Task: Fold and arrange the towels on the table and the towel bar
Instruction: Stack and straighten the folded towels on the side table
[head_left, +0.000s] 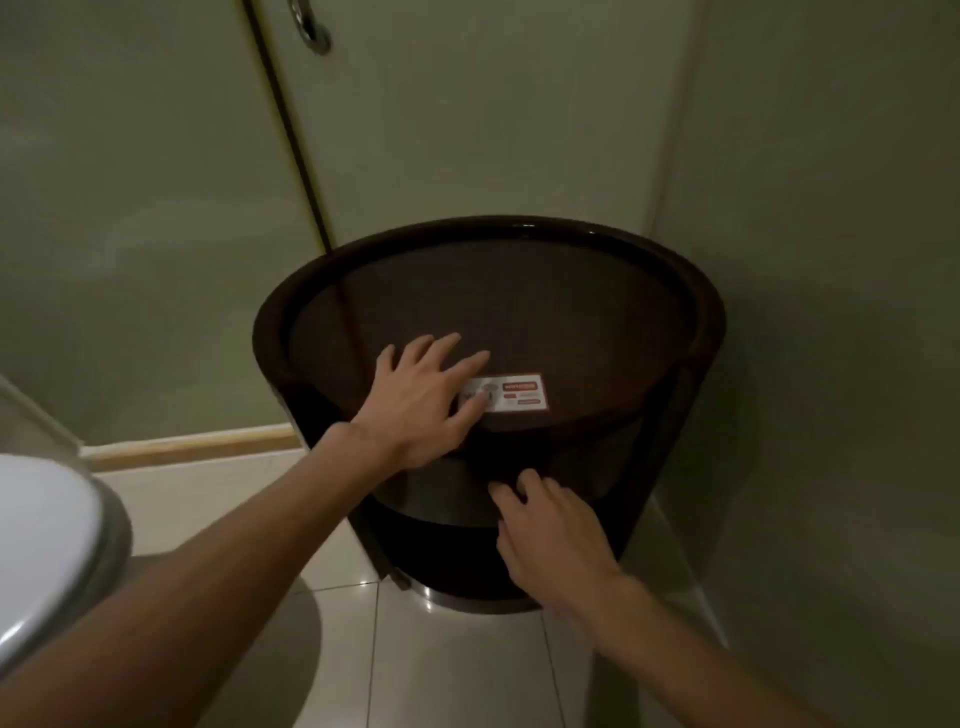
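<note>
Left hand (423, 402) flat atop dark brown round rimmed table (519, 301), fingertips on white sticker (519, 393). Right hand (556, 540) relaxed, holding nothing, below table's front edge. 0 towels, no towel bar visible. Left hand nearer tabletop.

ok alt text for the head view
A person's left hand lies flat on a round dark brown table, partly over its white label, while the right hand reaches to the lower shelf. A white toilet lid shows at left.

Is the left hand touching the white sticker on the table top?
Touching. The head view shows the left hand spread flat on the dark round table, its thumb tip lying over the left end of the white sticker, with no gap visible.
</note>
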